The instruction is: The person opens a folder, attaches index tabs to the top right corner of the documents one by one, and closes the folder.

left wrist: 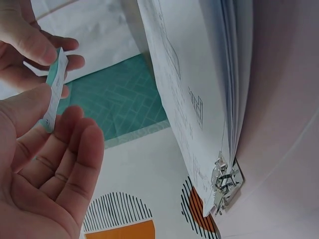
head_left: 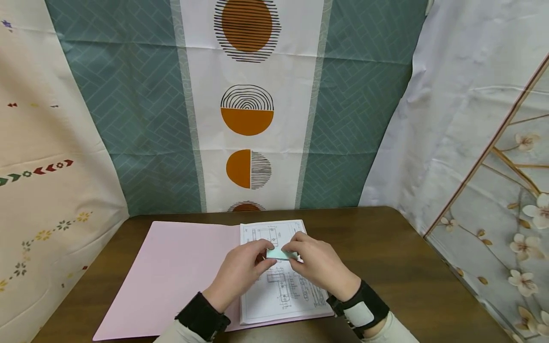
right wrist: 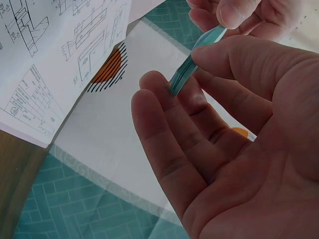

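A small mint-green paper slip (head_left: 280, 254) is held between both hands above the drawing sheets. My left hand (head_left: 242, 264) pinches its left end between thumb and fingers, and my right hand (head_left: 319, 263) grips the right end likewise. Pale, with fine print, is the side of the slip (left wrist: 56, 97) seen in the left wrist view; dark lines run along its green side in the right wrist view. Below the hands lies a stack of printed technical drawings (head_left: 296, 297), fixed inside an open pink folder (head_left: 180, 271).
A metal clip (left wrist: 224, 184) holds the sheets at the folder's spine. The brown wooden table (head_left: 386, 276) extends right of the folder. Behind the table hangs a patterned curtain (head_left: 253, 71), with a pale cloth (head_left: 55, 200) on the left and a floral one (head_left: 506, 228) on the right.
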Demonstrator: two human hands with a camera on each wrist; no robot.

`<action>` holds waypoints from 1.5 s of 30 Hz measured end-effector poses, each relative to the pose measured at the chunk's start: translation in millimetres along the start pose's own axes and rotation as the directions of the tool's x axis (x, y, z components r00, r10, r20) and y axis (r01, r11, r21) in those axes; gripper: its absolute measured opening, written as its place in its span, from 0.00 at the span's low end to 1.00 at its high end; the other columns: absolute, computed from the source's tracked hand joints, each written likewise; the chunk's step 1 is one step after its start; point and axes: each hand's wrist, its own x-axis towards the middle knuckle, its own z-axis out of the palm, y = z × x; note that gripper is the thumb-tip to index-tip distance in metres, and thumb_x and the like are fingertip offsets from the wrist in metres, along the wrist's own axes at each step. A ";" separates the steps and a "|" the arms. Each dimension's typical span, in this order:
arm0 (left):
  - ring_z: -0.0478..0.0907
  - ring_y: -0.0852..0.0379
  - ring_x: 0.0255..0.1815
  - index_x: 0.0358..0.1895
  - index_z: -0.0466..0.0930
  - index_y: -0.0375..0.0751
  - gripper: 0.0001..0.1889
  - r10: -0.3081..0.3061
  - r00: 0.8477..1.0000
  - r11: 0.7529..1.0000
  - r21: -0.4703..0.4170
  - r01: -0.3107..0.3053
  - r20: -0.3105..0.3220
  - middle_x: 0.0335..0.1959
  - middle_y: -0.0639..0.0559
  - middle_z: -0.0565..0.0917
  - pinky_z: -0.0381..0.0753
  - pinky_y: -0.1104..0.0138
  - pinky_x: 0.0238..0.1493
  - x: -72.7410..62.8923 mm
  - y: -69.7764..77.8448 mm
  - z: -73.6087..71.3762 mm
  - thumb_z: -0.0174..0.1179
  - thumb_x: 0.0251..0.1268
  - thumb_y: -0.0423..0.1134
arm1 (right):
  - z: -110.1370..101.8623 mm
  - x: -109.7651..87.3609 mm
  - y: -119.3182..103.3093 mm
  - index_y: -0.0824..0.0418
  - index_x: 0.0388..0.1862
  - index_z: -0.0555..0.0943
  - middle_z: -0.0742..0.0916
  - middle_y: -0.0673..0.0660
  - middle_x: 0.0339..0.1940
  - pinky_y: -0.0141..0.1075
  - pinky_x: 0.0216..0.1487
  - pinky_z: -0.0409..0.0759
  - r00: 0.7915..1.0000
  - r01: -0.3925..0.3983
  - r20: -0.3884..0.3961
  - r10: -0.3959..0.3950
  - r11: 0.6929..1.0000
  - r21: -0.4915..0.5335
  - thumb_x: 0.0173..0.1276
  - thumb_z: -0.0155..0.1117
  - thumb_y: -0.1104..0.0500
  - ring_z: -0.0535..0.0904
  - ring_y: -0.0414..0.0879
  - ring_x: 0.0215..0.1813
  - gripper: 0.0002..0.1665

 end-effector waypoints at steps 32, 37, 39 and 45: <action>0.73 0.65 0.27 0.46 0.89 0.46 0.08 0.025 1.000 1.000 0.004 -0.025 0.000 0.28 0.63 0.79 0.74 0.67 0.30 -1.3 -0.1 -1.0 0.78 0.70 0.37 | 1.9 1.3 1.5 0.54 0.44 0.94 0.88 0.46 0.42 0.35 0.40 0.85 0.992 0.089 -0.085 -0.093 0.995 -0.050 0.64 0.87 0.61 0.85 0.39 0.38 0.11; 0.72 0.65 0.27 0.46 0.89 0.45 0.07 0.015 1.000 1.000 0.004 -0.015 0.007 0.28 0.63 0.79 0.74 0.67 0.29 -1.5 -0.7 -0.5 0.77 0.71 0.38 | 3.7 3.2 3.2 0.53 0.43 0.95 0.88 0.45 0.39 0.35 0.41 0.86 0.986 0.120 -0.104 -0.129 0.989 -0.083 0.64 0.86 0.63 0.84 0.38 0.37 0.10; 0.72 0.65 0.27 0.46 0.89 0.46 0.07 0.011 1.000 1.000 0.006 -0.011 0.008 0.28 0.63 0.79 0.74 0.67 0.29 -1.7 -0.7 -0.4 0.77 0.72 0.39 | 4.2 3.9 4.0 0.53 0.42 0.95 0.88 0.45 0.38 0.35 0.41 0.87 0.981 0.147 -0.112 -0.160 0.982 -0.117 0.63 0.87 0.63 0.84 0.38 0.37 0.11; 0.72 0.65 0.27 0.47 0.89 0.46 0.07 0.008 1.000 1.000 0.013 -0.008 0.003 0.28 0.63 0.79 0.74 0.67 0.29 -1.8 -0.4 -0.2 0.77 0.72 0.39 | 5.5 5.4 6.2 0.53 0.42 0.94 0.89 0.46 0.37 0.34 0.43 0.88 0.959 0.219 -0.131 -0.250 0.952 -0.213 0.58 0.89 0.64 0.84 0.39 0.36 0.15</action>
